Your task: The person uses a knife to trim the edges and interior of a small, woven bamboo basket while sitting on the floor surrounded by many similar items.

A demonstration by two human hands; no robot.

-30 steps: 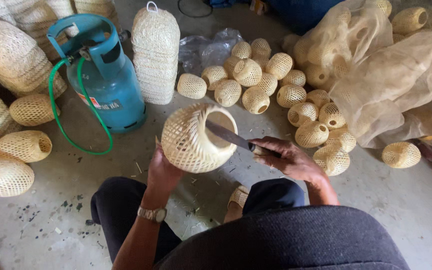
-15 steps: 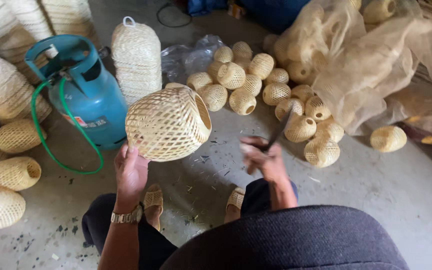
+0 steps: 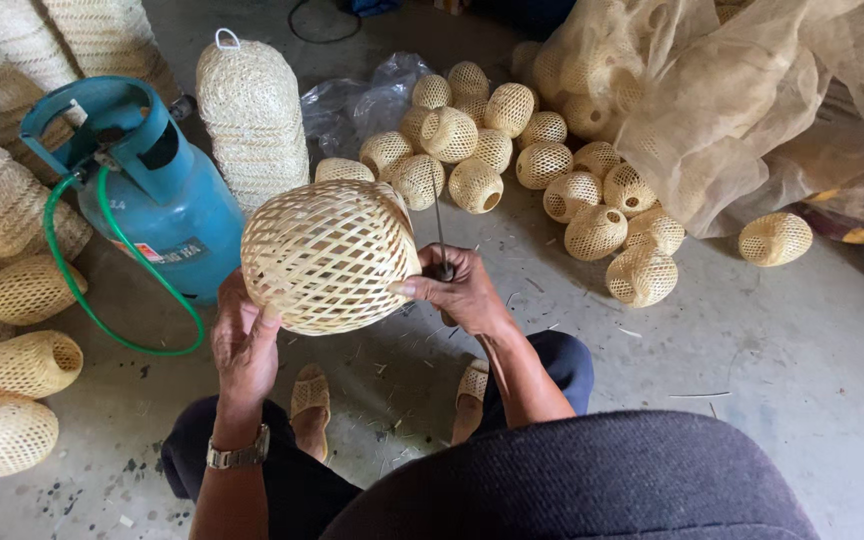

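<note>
a seated person's left hand (image 3: 244, 340) cups a round woven bamboo basket (image 3: 327, 255) from below, held above the knees. the right hand (image 3: 462, 290) is clamped on a knife (image 3: 440, 225), thumb touching the basket's side. a blue gas cylinder (image 3: 157, 195) stands just beside, small woven baskets (image 3: 512, 160) heaped beyond.
</note>
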